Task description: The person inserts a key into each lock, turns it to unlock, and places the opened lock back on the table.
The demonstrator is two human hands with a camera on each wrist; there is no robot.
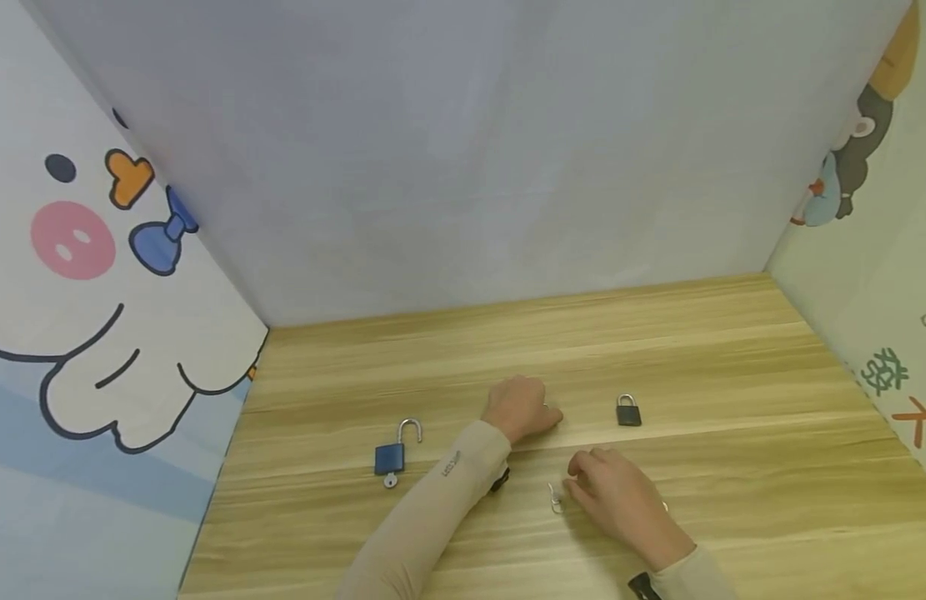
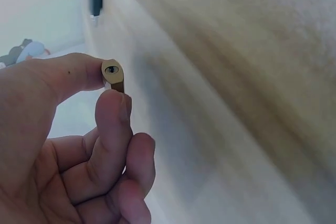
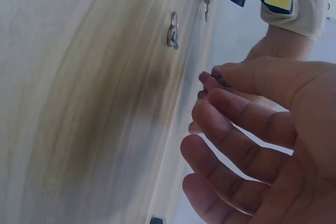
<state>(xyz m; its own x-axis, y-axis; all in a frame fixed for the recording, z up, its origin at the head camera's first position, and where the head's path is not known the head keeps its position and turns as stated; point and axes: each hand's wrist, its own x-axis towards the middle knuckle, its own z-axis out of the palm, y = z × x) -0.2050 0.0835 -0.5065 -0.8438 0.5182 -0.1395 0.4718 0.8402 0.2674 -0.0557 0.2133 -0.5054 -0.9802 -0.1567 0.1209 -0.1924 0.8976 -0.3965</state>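
Note:
My left hand (image 1: 518,408) pinches a small brass padlock (image 2: 116,80) between thumb and forefinger, its keyhole end turned to the left wrist camera. In the head view that padlock is hidden by the hand. My right hand (image 1: 618,502) hovers low over the table with its fingers loosely bent, and nothing shows clearly in its grasp. Just left of its thumb, small keys on a ring (image 1: 556,501) lie on the wood; the right wrist view has these keys (image 3: 172,31) too.
Left of my left forearm lies a blue padlock (image 1: 390,459) with its shackle open and a key in it. A black padlock (image 1: 628,414), shackle closed, lies beyond my right hand. Printed panels flank the wooden table (image 1: 342,375); a pale wall (image 1: 463,167) stands behind.

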